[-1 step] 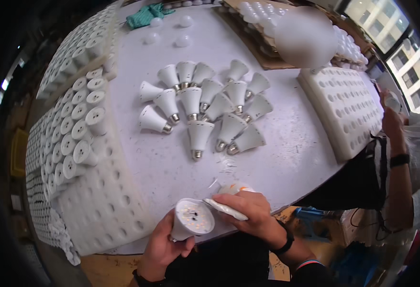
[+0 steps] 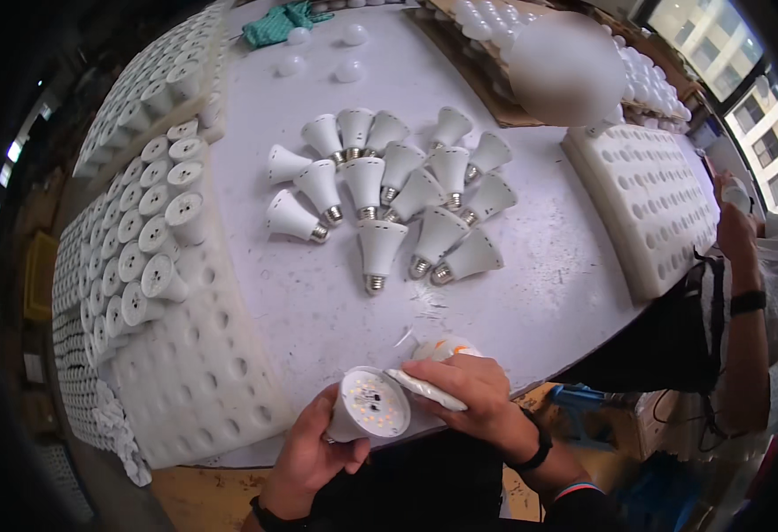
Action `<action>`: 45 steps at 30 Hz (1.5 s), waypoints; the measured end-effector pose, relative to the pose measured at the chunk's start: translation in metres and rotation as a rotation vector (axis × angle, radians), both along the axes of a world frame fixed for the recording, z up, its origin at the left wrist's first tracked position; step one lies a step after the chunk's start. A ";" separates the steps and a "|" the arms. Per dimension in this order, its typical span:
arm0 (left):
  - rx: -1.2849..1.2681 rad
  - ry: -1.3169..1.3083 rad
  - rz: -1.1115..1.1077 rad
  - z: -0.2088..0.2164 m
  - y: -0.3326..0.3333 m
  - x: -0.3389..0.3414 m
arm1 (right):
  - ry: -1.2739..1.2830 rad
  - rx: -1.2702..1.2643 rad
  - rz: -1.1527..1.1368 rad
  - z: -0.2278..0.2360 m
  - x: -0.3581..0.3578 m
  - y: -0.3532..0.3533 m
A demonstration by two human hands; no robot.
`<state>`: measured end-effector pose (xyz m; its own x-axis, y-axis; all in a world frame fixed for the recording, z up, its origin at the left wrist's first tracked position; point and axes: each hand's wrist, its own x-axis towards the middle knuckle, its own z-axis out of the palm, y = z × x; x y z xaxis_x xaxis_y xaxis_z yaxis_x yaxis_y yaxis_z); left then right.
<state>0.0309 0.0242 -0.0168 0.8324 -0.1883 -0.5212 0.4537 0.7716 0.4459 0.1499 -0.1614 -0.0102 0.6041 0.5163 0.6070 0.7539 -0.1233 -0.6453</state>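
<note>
My left hand (image 2: 314, 452) is closed round a white LED bulb housing (image 2: 343, 417), its open face tilted up. Inside it shows a round board (image 2: 377, 403) dotted with yellow LED chips. In my right hand (image 2: 478, 399) is a slim white, soft-looking squeeze tube (image 2: 426, 388), its narrow end at the housing's upper right rim; whether it touches cannot be made out. Just behind my right hand lies a white thing with orange marks (image 2: 447, 346), partly hidden. Farther off, several bulb housings (image 2: 380, 248) lie in a loose cluster on the white table (image 2: 531, 310).
White foam trays (image 2: 203, 381) with upright housings (image 2: 163, 277) line the left side. A holed foam tray (image 2: 646, 213) lies at right. At the back are clear-white domes (image 2: 348, 71), a green cloth (image 2: 278, 24) and a dome-filled carton (image 2: 495, 97). A co-worker's arm (image 2: 743, 257) is at far right.
The whole view has shifted slightly, so the scene sits a little farther right. Both hands keep their hold on the housing and the tube.
</note>
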 end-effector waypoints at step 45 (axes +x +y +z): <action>0.488 -0.182 0.129 0.022 -0.002 0.010 | -0.035 -0.185 0.052 -0.004 0.003 -0.010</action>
